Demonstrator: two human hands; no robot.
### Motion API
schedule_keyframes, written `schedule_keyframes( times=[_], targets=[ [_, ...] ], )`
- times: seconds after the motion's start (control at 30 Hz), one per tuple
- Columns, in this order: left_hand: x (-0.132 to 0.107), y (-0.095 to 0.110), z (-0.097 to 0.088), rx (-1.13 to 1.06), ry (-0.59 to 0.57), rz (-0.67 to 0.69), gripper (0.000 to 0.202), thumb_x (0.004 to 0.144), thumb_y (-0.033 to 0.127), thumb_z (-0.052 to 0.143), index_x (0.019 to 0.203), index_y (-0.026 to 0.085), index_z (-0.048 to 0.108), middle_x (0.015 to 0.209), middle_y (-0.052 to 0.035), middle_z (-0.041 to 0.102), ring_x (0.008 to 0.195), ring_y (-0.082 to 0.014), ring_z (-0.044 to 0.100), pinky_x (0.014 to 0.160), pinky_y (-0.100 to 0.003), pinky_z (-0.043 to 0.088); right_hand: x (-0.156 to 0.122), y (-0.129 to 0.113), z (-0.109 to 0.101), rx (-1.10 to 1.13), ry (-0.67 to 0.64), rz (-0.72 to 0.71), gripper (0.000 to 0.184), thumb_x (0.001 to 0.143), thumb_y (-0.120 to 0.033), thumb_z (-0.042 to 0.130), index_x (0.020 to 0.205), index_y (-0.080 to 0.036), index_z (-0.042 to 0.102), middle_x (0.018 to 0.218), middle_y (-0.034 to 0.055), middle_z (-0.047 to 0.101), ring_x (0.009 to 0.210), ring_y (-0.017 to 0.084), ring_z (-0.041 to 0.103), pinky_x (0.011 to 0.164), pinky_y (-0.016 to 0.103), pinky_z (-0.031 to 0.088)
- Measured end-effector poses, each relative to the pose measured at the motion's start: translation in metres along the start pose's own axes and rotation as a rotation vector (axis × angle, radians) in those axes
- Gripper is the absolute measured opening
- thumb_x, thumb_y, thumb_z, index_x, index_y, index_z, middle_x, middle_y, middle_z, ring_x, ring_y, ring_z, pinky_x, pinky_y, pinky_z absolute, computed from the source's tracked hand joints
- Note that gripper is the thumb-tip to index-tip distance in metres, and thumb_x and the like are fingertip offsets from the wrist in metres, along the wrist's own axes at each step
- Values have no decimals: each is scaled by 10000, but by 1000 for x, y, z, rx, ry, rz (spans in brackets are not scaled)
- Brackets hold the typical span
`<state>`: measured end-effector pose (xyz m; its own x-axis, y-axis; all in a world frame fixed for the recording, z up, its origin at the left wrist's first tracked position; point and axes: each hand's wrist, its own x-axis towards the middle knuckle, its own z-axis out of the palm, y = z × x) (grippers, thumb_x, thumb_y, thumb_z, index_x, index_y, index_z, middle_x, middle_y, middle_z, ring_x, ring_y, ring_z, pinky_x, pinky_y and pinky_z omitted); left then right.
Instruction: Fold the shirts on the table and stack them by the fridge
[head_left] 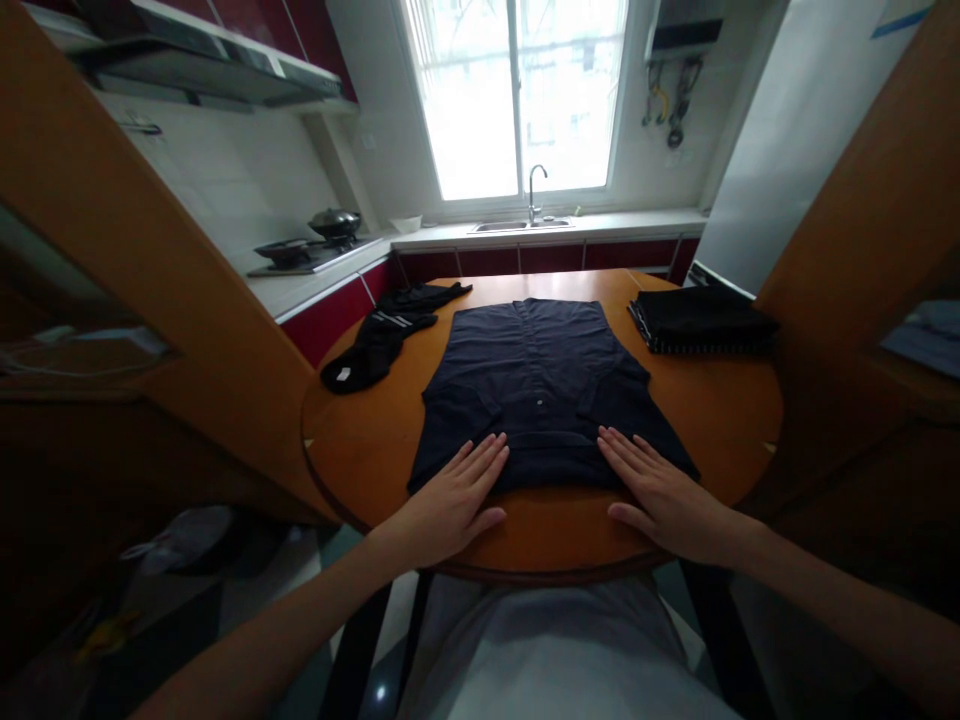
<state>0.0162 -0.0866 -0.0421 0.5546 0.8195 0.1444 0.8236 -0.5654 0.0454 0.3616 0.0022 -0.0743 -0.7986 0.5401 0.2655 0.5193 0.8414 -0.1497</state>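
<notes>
A dark navy buttoned shirt lies spread out in the middle of the round wooden table, its near edge toward me. Its sleeves look folded in over the front, and one small pale button shows low on the centre line. My left hand rests flat on the near left part of the cloth, fingers stretched forward, thumb over the bare wood. On the near right part, my right hand lies flat in the same way, its fingers pointing inward. Neither hand grips the fabric.
A crumpled black garment with white stripes lies at the table's left. Folded black clothes are stacked at its right. Beyond stand a counter with a sink, a stove with pans, and a pale refrigerator on the right.
</notes>
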Motion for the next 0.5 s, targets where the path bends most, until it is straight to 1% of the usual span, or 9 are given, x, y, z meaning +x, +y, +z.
schedule_keyframes(
  times=[0.13, 0.23, 0.33, 0.5],
  targets=[
    [24, 11, 2, -10, 19, 54, 723, 1037, 433, 476, 1627, 189, 137, 1680, -120, 152, 1556, -249, 112, 1258, -444, 191, 23, -20, -5, 26, 43, -67, 800, 991, -360, 539, 1636, -191, 97, 1675, 119, 172, 1549, 268, 132, 1245, 520, 220],
    [38, 13, 7, -43, 8, 85, 738, 1030, 467, 479, 1630, 217, 128, 1678, -102, 174, 1555, -246, 126, 1257, -447, 183, 40, -29, -1, 52, 35, -106, 788, 976, -357, 562, 1629, -181, 157, 1671, 119, 188, 1548, 265, 139, 1246, 517, 220],
    [43, 11, 11, -78, -12, 94, 759, 1019, 504, 483, 1630, 229, 126, 1673, -96, 196, 1551, -240, 153, 1259, -445, 176, 46, -28, 8, 72, -6, -102, 760, 985, -383, 544, 1621, -157, 195, 1663, 129, 210, 1543, 258, 171, 1242, 505, 245],
    [41, 8, 11, -99, -49, 88, 758, 1012, 509, 494, 1623, 203, 166, 1671, -113, 188, 1549, -234, 162, 1263, -431, 170, 43, -21, 16, 92, -48, -62, 758, 985, -409, 534, 1617, -144, 211, 1661, 127, 217, 1540, 255, 188, 1243, 487, 255]
  ],
)
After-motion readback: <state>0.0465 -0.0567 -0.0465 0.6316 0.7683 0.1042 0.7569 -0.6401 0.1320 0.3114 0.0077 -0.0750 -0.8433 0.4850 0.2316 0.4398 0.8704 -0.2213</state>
